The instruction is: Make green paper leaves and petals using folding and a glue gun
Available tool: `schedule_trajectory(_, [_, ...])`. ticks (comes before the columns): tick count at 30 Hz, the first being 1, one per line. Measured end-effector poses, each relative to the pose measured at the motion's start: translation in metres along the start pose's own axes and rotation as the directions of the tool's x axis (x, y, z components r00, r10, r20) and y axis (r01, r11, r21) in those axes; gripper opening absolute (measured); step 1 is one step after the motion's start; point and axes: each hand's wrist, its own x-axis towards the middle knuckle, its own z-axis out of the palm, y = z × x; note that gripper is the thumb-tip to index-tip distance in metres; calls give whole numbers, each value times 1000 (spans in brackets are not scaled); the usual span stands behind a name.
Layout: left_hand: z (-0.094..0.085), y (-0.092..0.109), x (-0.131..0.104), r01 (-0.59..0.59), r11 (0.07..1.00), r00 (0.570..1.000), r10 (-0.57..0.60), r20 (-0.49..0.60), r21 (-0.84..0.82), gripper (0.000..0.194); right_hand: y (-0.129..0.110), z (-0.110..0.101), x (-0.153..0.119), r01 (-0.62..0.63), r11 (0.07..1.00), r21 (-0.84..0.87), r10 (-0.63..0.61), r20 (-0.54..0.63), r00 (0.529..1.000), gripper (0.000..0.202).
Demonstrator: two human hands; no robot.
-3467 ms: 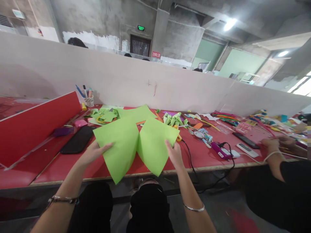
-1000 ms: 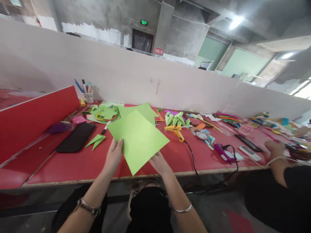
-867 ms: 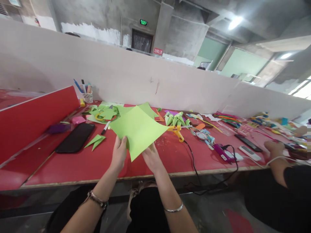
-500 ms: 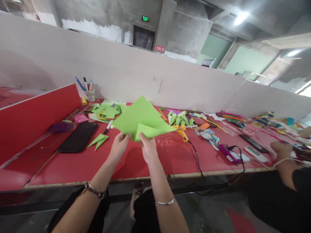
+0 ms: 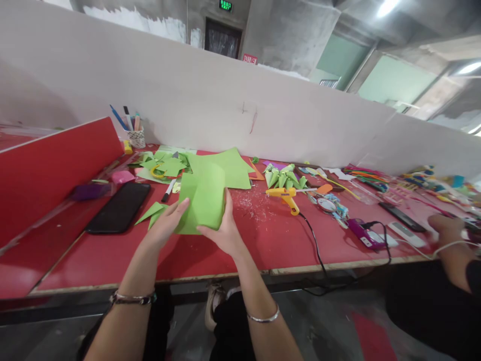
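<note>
A light green sheet of paper is held between my two hands above the red table, its right part curving over. My left hand grips its left edge, the thumb on the front face and the other fingers mostly hidden. Along the right edge my right hand has its fingers, with the thumb at the bottom. Just behind lie more flat green sheets. Next to my left hand rests a folded green paper piece, partly covered by that hand.
A black phone and a marker lie left. A yellow glue gun with a black cord lies right, before green paper cones. A purple power strip stands farther right. Another person's hand is at far right.
The held sheet has turned from a diamond position to more upright and come lower and nearer. My right hand has shifted to its right edge, my left hand leftward. Flat sheets behind now show.
</note>
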Motion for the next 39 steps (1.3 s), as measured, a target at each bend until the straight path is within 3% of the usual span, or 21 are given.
schedule_trajectory(3, [8,-3,0,36,995,994,-26,108,-92,54,2,1,-1,26,987,-161,-20,42,999,100])
schedule_trajectory(6, [9,-9,-1,51,981,975,-9,223,-186,58,5,1,-2,23,988,-155,-15,57,998,82])
schedule_trajectory(8, [9,-11,-2,73,974,967,-16,253,-216,59,6,2,-1,22,994,-108,-24,-15,1000,70])
schedule_trajectory(12, [14,-6,-7,45,988,984,-18,179,-148,50,6,3,0,40,997,60,-28,-194,981,67])
schedule_trajectory(15, [20,-3,-10,37,995,984,-20,176,-96,45,10,1,0,-14,969,247,63,-192,979,70])
schedule_trajectory(17, [21,-2,-10,62,993,982,-44,183,-97,44,13,0,0,-93,943,320,149,-157,976,58])
schedule_trajectory(20, [20,-3,-11,81,991,984,-63,166,-105,42,18,-1,0,-197,921,337,252,-127,959,35])
schedule_trajectory(24, [19,-1,-13,79,988,988,-59,142,-136,41,17,-1,0,-266,913,310,314,-118,942,29])
schedule_trajectory(33, [28,-4,-10,40,991,997,-31,74,-129,36,17,4,-2,-211,937,277,238,-69,969,45])
schedule_trajectory(39, [30,-2,-10,-22,1000,999,21,32,20,36,15,1,-1,-189,915,356,245,-120,962,29])
